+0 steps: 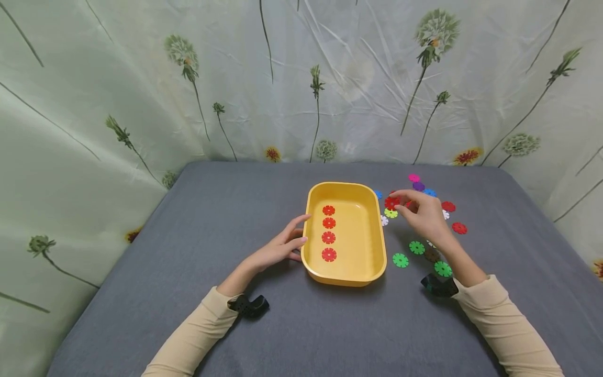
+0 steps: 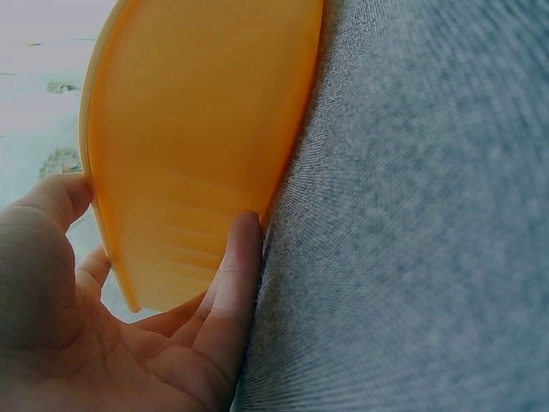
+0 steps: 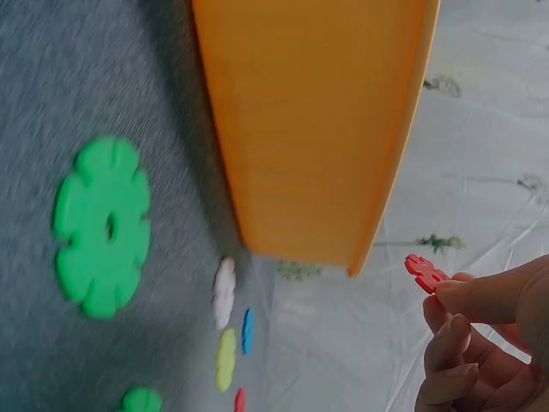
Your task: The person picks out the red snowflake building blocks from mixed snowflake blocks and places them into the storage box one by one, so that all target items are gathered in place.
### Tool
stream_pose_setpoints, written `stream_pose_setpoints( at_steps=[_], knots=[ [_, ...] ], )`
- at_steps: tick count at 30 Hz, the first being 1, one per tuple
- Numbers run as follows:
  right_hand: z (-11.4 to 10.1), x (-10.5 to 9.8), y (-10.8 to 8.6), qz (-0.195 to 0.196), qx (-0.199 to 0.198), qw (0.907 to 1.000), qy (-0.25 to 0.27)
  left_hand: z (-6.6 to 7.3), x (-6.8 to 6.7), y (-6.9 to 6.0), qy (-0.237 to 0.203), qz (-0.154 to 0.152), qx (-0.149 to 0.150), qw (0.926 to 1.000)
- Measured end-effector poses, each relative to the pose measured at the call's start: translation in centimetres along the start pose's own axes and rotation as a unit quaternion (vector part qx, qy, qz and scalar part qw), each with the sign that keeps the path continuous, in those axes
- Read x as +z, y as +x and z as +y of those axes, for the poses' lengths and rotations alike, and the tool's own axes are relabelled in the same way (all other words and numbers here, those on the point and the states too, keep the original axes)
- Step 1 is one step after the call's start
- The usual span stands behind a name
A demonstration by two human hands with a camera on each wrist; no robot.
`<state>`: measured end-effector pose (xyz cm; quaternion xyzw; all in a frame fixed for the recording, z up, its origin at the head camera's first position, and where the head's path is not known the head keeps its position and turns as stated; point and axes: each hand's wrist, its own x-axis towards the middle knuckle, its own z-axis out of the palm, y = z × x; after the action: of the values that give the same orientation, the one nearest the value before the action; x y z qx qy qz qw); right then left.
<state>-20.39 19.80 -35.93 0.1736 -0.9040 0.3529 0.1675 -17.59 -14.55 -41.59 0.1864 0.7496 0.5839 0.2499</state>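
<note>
A yellow plastic tray [image 1: 358, 246] stands on the cloth, with several red snowflake discs [image 1: 328, 237] in a column along its left half. My left hand [image 1: 281, 246] rests against the tray's left side; fingertips touch the rim and, in the left wrist view, a finger [image 2: 236, 283] lies along the outer wall. To the right of the tray, my right hand [image 1: 424, 213] pinches a red snowflake disc [image 1: 391, 203] between thumb and fingertips. The right wrist view shows that red disc [image 3: 425, 273] held up off the table.
Loose snowflake discs lie right of the tray: green ones [image 1: 400, 260], a brown one [image 1: 431, 255], a yellow-green one [image 1: 390, 213], a purple one [image 1: 418, 186], a pink one [image 1: 414, 177] and several others. Behind the grey table [image 1: 226, 209] hangs a flower-printed curtain [image 1: 264, 104].
</note>
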Motion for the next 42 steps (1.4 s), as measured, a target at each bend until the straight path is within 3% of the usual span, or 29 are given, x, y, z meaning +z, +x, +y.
stream_pose_setpoints(
  at_steps=[17, 28, 42],
  knots=[
    [-1.8, 0.9, 0.2, -0.019, -0.043, 0.998, 0.043, 0.0, 0.1, 0.1, -0.002, 0.0, 0.011, 0.9999],
    [-3.1, 2.0, -0.1, -0.078, -0.046, 0.9947, 0.048, -0.1, 0.1, 0.1, -0.004, 0.0, 0.008, 1.0],
    [-4.0, 3.2, -0.3, -0.118, -0.043, 0.9911, 0.045, -0.2, 0.1, 0.1, -0.003, -0.002, 0.008, 1.0]
  ],
)
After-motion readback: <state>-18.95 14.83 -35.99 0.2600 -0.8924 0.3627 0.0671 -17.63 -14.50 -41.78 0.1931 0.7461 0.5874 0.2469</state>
